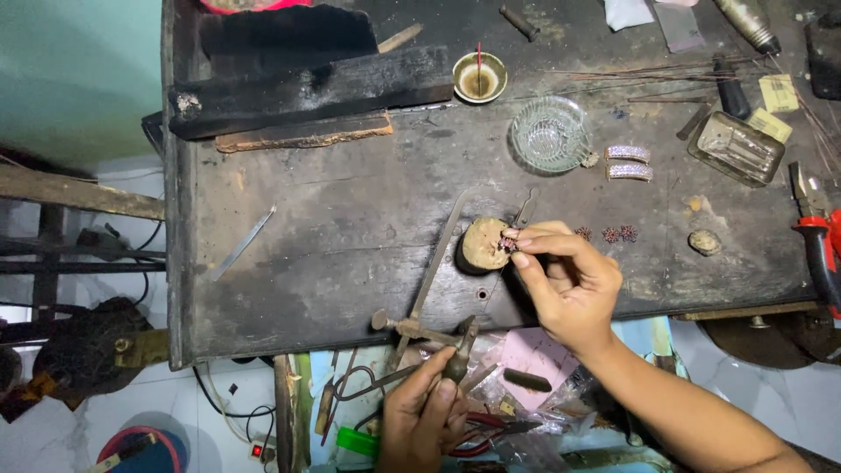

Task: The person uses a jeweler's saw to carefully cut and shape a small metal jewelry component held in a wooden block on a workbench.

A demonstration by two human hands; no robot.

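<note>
jewel piece [508, 243] | pinched in right hand [565, 280] grip | left hand [425, 412] grips saw frame [429, 298]

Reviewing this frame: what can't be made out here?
Head view:
- Small reddish jewelled piece pinched in right hand: too small, fingertips cover it.
- Thin metal saw frame: handle wrapped by left hand.
- Red-handled pliers: cut by right edge.
- Clutter under the dark wooden bench: dim.

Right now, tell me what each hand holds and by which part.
The right hand pinches a small gem-set piece by its edge at the fingertips. The left hand grips a jeweller's saw by its handle.
</note>
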